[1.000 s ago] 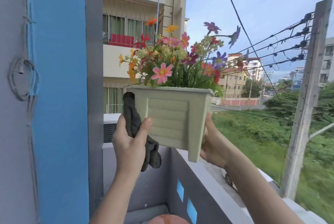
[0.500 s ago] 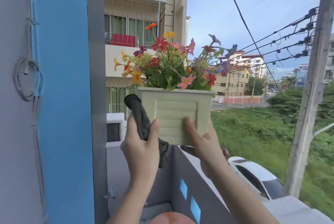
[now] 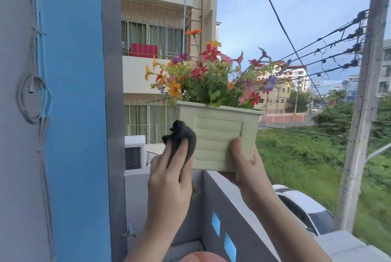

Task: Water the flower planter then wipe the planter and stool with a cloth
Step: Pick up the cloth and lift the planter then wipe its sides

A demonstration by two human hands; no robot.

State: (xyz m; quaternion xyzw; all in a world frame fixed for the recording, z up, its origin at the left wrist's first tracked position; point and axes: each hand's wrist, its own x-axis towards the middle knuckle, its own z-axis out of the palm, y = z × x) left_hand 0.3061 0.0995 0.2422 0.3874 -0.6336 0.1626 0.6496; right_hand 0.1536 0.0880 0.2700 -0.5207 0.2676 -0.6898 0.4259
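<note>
The pale green planter is held up in the air between both hands, above the grey balcony wall, its slatted side facing the person and its colourful flowers rising above the rim. The right hand cups it from below at the lower right corner, fingers curled under the base and the thumb pressed flat on the slatted face. The left hand is closed around a dark grey cloth, pressing the bunched cloth against the planter's left edge. Just below the hands, at the frame's bottom edge, an orange rounded object shows partly.
</note>
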